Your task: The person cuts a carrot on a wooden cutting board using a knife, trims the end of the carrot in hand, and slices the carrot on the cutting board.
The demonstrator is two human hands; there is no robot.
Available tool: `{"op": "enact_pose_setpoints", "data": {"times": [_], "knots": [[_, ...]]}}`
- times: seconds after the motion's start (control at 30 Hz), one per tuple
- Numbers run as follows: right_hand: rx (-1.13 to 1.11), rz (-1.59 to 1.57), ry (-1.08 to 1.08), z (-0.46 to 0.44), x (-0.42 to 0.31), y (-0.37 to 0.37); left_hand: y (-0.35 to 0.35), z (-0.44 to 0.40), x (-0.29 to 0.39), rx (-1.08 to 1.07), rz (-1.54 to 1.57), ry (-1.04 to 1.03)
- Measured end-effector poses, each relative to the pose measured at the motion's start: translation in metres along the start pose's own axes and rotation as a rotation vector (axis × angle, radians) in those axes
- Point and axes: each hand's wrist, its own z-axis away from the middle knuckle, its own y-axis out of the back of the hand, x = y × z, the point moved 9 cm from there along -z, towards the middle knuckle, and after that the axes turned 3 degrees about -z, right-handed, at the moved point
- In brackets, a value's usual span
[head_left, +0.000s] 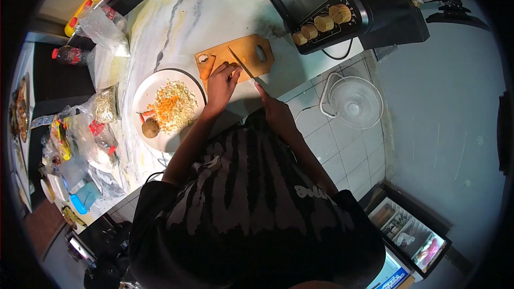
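A wooden cutting board [246, 43] with a handle slot lies near the counter's front edge. My right hand [274, 112] is closed around the handle of a knife [241, 61], whose blade slants across the board. Left of the blade, my left hand [220, 86] has its fingers bent and pressed down on a small orange piece of carrot, mostly hidden by the fingertips. A longer carrot piece [209, 67] lies beside that hand at the board's left end. On a white plate [140, 92] to the left sit chopped pale vegetable [184, 105], chopped carrot [170, 101], red chillies [146, 113] and a round brown item [150, 128].
A black electric griddle [321, 32] with wooden knobs stands at the back right. Plastic bags [104, 29], a cola bottle [69, 55] and food packets [61, 139] crowd the left side. A white wire basket [354, 101] is on the right, beyond the counter edge.
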Motion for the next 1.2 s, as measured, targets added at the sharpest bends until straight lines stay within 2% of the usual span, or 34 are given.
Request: {"op": "enact_pose_setpoints", "data": {"times": [0.2, 0.3, 0.37, 0.5, 0.57, 0.8, 0.9, 0.97, 1.0, 1.07, 1.2], "knots": [[0.044, -0.14, 0.068, 0.002, 0.0, -0.001, 0.002, -0.002, -0.001, 0.034, 0.068, 0.011], [-0.013, -0.173, -0.01, 0.006, 0.007, -0.005, 0.005, -0.002, 0.002, 0.034, 0.061, 0.029], [0.028, -0.254, 0.085, 0.008, -0.002, -0.001, 0.005, -0.002, 0.002, 0.029, 0.05, 0.03], [-0.001, -0.2, 0.029, 0.008, 0.002, -0.005, 0.002, -0.001, -0.004, 0.037, 0.02, 0.052], [0.054, -0.129, 0.099, 0.009, -0.004, -0.004, 0.002, 0.0, -0.005, 0.043, 0.038, 0.05], [0.074, 0.057, 0.1, -0.001, -0.002, -0.002, 0.003, -0.001, -0.003, 0.05, 0.002, 0.024], [0.14, 0.0, 0.171, -0.002, -0.005, -0.003, 0.001, -0.003, -0.003, 0.028, 0.001, 0.057], [0.292, -0.004, 0.323, 0.002, -0.013, 0.004, 0.001, -0.005, -0.005, 0.006, 0.014, 0.087], [0.297, -0.008, 0.324, 0.002, -0.017, 0.009, 0.002, -0.005, -0.005, 0.011, -0.006, 0.094], [0.105, 0.037, 0.1, -0.002, -0.005, 0.002, 0.001, -0.005, -0.006, 0.012, -0.024, 0.099], [0.05, 0.023, 0.01, -0.004, 0.0, -0.001, -0.001, -0.007, -0.007, -0.021, -0.032, 0.139]]}}
